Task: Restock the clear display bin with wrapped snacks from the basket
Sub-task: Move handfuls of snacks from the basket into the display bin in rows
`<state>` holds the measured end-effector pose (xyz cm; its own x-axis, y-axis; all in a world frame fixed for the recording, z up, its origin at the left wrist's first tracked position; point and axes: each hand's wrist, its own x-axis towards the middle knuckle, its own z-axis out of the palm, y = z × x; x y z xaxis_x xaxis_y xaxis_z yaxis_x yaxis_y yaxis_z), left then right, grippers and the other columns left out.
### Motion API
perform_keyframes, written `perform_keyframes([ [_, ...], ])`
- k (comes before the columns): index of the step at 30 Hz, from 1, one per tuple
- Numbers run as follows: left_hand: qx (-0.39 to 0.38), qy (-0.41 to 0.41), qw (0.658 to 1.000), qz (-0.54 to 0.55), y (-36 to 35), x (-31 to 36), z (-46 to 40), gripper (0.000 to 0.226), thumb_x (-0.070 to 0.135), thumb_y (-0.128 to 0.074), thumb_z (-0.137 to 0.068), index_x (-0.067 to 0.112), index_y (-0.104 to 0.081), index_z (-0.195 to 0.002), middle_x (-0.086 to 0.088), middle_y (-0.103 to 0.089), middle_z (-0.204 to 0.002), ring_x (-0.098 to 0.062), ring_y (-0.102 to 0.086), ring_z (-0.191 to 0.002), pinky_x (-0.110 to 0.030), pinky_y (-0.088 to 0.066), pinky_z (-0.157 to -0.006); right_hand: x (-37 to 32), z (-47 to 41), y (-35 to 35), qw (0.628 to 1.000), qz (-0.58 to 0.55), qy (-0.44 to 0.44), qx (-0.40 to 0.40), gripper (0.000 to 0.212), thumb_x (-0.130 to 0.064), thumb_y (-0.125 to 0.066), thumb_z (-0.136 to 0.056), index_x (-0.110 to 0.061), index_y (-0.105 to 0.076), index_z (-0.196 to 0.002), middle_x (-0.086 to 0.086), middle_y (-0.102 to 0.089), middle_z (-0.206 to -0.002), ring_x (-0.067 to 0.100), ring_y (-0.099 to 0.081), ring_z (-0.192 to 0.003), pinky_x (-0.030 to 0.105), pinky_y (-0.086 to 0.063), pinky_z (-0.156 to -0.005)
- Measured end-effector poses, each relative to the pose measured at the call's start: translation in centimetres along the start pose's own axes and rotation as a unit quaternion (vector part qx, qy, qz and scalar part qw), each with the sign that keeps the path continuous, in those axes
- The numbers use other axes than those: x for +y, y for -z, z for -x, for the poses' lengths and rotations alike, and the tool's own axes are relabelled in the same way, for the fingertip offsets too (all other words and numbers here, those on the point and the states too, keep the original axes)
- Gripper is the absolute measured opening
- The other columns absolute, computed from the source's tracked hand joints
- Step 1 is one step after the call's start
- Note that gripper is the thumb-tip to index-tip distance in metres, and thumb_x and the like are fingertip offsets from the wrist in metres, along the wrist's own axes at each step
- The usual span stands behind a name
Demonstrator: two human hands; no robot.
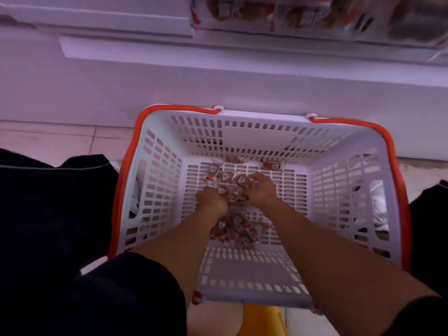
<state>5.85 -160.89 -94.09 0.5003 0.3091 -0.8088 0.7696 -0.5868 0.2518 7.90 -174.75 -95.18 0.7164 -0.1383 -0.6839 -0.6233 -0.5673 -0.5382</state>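
The wrapped snacks (pixel 232 224) lie heaped on the floor of the white basket (pixel 160 170). Both hands reach into the heap: the left hand (pixel 213 202) and the right hand (pixel 261 187) are each curled closed around snacks. The basket's orange handles (pixel 388 141) rest folded down along its rim. The basket stands on a tiled floor (pixel 48 141) beside a white shelf base (pixel 218 83).

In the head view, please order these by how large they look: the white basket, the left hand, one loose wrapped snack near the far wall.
1. white basket
2. left hand
3. loose wrapped snack
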Motion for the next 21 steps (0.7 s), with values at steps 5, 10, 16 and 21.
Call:
perform_keyframes([
  [5,-0.02,-0.089,0.994,0.057,0.0,-0.8,0.0,0.048,0.02,-0.061,-0.096,0.011,-0.045,-0.14,-0.012,-0.056,-0.133,-0.027,-0.059,-0.107,-0.03,-0.049,-0.083,0.8,0.2,2.4,0.987,-0.138,-0.062,-0.048,0.032,-0.007,-0.079,-0.081,-0.015,-0.062,-0.106,0.014,-0.065,-0.07,0.023,-0.059,-0.052,0.03,-0.048,-0.048],
  [10,-0.054,-0.123,0.989,0.054,0.0,-0.8,0.5,0.045,0.029,-0.068,-0.092,0.012,-0.051,-0.131,-0.004,-0.058,-0.119,-0.02,-0.055,-0.096,-0.027,-0.044,-0.074,2.5,1.5,3.0,0.98,-0.192,-0.049,-0.034,0.033,-0.005,-0.063,-0.094,0.006,-0.061,-0.125,0.015,-0.066,-0.087,0.005,-0.059,-0.046,0.016,-0.048,-0.043],
  [16,-0.066,-0.129,0.982,0.124,1.0,-0.8,1.3,0.046,0.033,-0.048,-0.103,0.009,-0.039,-0.141,-0.01,-0.057,-0.124,-0.027,-0.057,-0.111,-0.03,-0.043,-0.082,2.5,2.6,5.1,0.945,-0.319,-0.065,0.043,0.031,0.01,-0.059,-0.091,0.009,-0.062,-0.121,0.022,-0.065,-0.108,0.024,-0.063,-0.073,0.037,-0.058,-0.077],
  [21,0.01,-0.152,0.978,0.139,2.4,-0.8,1.9,0.034,0.028,-0.042,-0.105,0.007,-0.056,-0.127,-0.014,-0.064,-0.106,-0.027,-0.063,-0.088,-0.039,-0.051,-0.072,1.8,3.9,7.9,0.914,-0.392,-0.096,-0.031,0.019,0.009,-0.06,-0.09,0.006,-0.067,-0.107,0.019,-0.065,-0.089,0.026,-0.063,-0.07,0.042,-0.061,-0.068],
])
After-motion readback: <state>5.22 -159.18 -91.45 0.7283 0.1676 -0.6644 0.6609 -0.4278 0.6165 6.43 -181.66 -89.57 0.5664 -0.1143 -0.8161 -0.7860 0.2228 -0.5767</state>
